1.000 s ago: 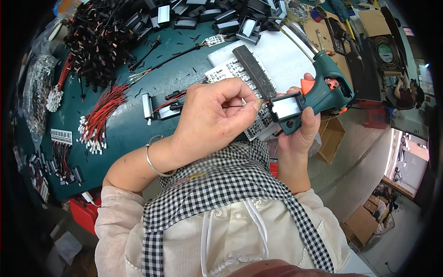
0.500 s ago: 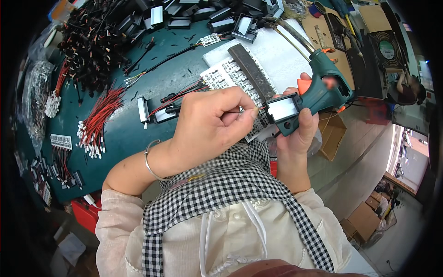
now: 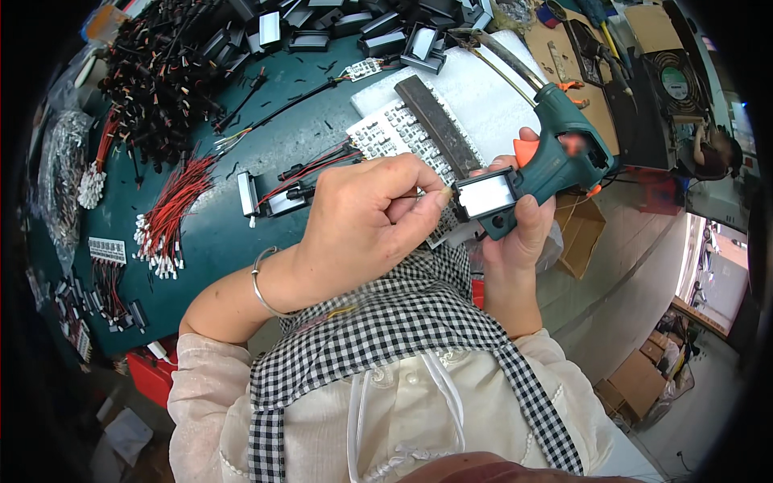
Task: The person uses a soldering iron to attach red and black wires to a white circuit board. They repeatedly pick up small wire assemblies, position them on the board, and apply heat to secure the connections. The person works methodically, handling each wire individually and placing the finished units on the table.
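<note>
My left hand (image 3: 374, 217) is closed in a pinch at the left end of a small black rectangular housing (image 3: 488, 196) with a shiny silver-white face. Thin wire shows inside its curled fingers, and the tips hide the end. My right hand (image 3: 519, 237) grips the housing, thumb on the near side and fingers behind. Just behind that hand is a green soldering gun (image 3: 564, 145) with an orange trigger and a metal tip pointing away; one fingertip shows beside the trigger. Whether the hand also bears the gun I cannot tell.
A white circuit-board panel (image 3: 386, 133) lies under a dark metal bar (image 3: 435, 125) on white foam (image 3: 491, 88). Left on the green table are red wires with white plugs (image 3: 177, 209) and a heap of black cables (image 3: 161, 80). Several housings (image 3: 386, 40) lie at the back.
The housing has shifted slightly left and tilted, so its face looks brighter and more level. The red bit of wire beside my left fingertips no longer shows. My left hand has hardly moved.
</note>
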`<action>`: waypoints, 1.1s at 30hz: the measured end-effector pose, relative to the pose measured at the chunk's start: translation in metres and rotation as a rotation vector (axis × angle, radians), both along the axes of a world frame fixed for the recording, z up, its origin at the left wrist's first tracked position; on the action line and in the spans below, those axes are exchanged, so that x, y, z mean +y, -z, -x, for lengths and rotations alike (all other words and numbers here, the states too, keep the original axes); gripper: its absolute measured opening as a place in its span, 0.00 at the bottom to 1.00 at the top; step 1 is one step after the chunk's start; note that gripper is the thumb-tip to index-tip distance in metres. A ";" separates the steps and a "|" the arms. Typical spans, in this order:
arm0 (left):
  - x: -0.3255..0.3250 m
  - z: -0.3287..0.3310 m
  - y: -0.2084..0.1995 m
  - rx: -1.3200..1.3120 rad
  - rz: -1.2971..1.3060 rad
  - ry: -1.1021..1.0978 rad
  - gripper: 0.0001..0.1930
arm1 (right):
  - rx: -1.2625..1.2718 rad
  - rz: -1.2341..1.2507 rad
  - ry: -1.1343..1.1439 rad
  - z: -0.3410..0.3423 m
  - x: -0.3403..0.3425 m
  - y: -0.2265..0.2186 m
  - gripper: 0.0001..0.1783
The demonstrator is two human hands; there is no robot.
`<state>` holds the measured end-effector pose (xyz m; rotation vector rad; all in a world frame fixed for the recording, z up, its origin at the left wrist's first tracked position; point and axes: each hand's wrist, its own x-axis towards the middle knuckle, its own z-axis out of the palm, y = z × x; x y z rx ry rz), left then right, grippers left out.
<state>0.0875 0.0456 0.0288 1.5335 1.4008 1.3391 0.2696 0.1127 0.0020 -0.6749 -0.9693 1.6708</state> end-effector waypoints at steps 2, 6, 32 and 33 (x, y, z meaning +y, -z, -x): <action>-0.002 0.001 -0.003 -0.037 0.060 0.050 0.06 | 0.002 0.011 -0.008 0.000 0.000 0.000 0.48; -0.003 -0.005 0.006 -0.395 0.057 0.115 0.14 | -0.005 0.013 -0.018 0.003 -0.003 -0.001 0.50; 0.005 0.000 0.007 -0.409 0.080 0.154 0.04 | -0.163 -0.124 -0.163 0.010 -0.023 0.011 0.47; 0.000 0.003 -0.002 -0.547 0.183 0.096 0.03 | -0.217 -0.173 -0.155 0.011 -0.024 0.011 0.44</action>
